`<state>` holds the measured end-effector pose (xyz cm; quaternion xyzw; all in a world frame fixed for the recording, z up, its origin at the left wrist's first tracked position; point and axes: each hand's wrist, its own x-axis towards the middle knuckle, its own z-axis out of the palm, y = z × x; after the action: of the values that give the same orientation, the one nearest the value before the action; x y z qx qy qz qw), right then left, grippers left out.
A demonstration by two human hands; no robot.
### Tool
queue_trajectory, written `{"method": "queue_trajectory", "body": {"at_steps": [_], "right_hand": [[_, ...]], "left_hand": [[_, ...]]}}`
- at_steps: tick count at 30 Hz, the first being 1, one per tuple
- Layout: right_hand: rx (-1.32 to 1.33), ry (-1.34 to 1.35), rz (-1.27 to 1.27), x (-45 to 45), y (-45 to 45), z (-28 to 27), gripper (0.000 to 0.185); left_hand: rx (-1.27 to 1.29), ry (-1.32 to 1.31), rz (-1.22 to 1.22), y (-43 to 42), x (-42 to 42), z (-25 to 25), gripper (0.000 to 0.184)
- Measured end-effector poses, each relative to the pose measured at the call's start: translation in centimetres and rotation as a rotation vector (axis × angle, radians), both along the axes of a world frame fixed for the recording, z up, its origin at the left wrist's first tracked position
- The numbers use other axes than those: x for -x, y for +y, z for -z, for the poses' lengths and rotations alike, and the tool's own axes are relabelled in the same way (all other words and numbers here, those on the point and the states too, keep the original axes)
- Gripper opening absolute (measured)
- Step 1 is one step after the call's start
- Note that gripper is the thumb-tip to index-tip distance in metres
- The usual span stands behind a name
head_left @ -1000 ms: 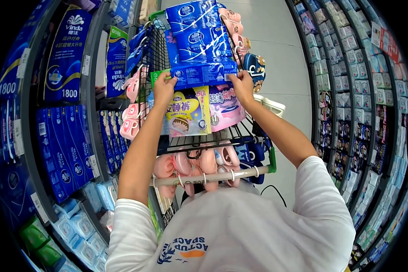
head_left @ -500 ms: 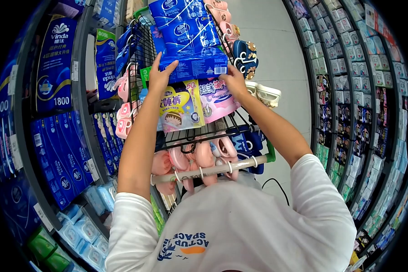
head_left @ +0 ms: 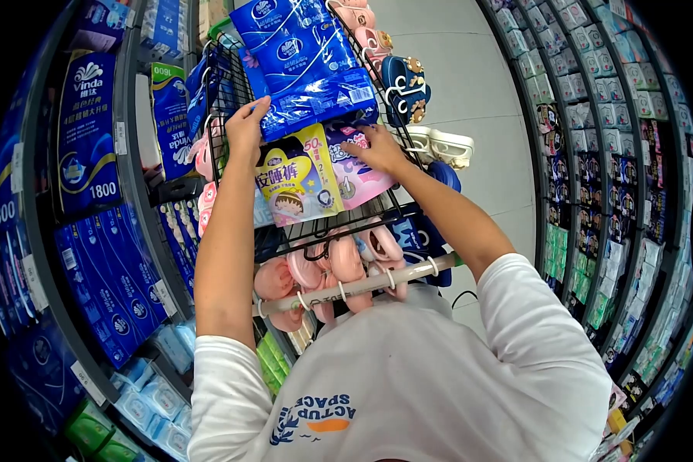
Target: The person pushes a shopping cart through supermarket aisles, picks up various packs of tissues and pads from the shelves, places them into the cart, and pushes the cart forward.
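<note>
A large blue Vinda tissue pack [head_left: 304, 58] lies tilted across the top of a black wire shopping cart [head_left: 339, 229]. My left hand [head_left: 246, 129] grips its near left corner, fingers curled at the edge. My right hand [head_left: 379, 151] is off the tissue pack, its fingers spread over a pink and purple package [head_left: 359, 181] just below. Beside that package stands a yellow and white package [head_left: 296, 185] with a cartoon face, inside the cart near its handle end.
Pink clogs [head_left: 345, 258] hang by the cart handle [head_left: 354, 286]; navy clogs [head_left: 406, 88] and white clogs [head_left: 446, 146] hang on its right side. Shelves of blue tissue packs [head_left: 88, 127] rise on the left. Small packs [head_left: 581, 142] line the right shelves beyond a tiled floor [head_left: 489, 115].
My right hand has left the tissue pack's right corner and moved down onto the pink and purple package. The tissue pack has shifted slightly left, with my left hand still at its corner.
</note>
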<state>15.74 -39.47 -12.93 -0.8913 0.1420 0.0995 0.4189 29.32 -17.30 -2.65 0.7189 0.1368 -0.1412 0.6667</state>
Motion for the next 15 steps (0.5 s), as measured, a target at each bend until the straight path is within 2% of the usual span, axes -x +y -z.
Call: {"method": "queue_trajectory", "body": {"at_steps": [3,5,6,9,12,15], "right_hand": [[-0.029,-0.042,0.01,0.8,-0.6,-0.7,0.075],[0.047,-0.157,0.013,1.3,-0.8,-0.9,0.061],[0.045,-0.158,0.011,1.4,-0.8,-1.0,0.061],[0.018,-0.244,0.074,1.5,-0.6,-1.8,0.044],[0.016,-0.301,0.085,1.7,-0.8,-1.4,0.042],[0.054,-0.32,0.085,1.6,-0.7,-1.5,0.038]], "left_hand": [[0.016,0.023,0.001,0.1,-0.2,-0.4,0.033],[-0.016,0.054,0.012,-0.2,-0.3,-0.7,0.033],[-0.018,0.053,0.009,-0.4,-0.4,-0.5,0.033],[-0.098,0.077,0.085,-0.6,-1.4,1.6,0.033],[-0.069,0.091,-0.032,-2.1,-1.2,1.4,0.029],[-0.126,0.113,-0.003,-1.9,-1.7,2.7,0.037]]}}
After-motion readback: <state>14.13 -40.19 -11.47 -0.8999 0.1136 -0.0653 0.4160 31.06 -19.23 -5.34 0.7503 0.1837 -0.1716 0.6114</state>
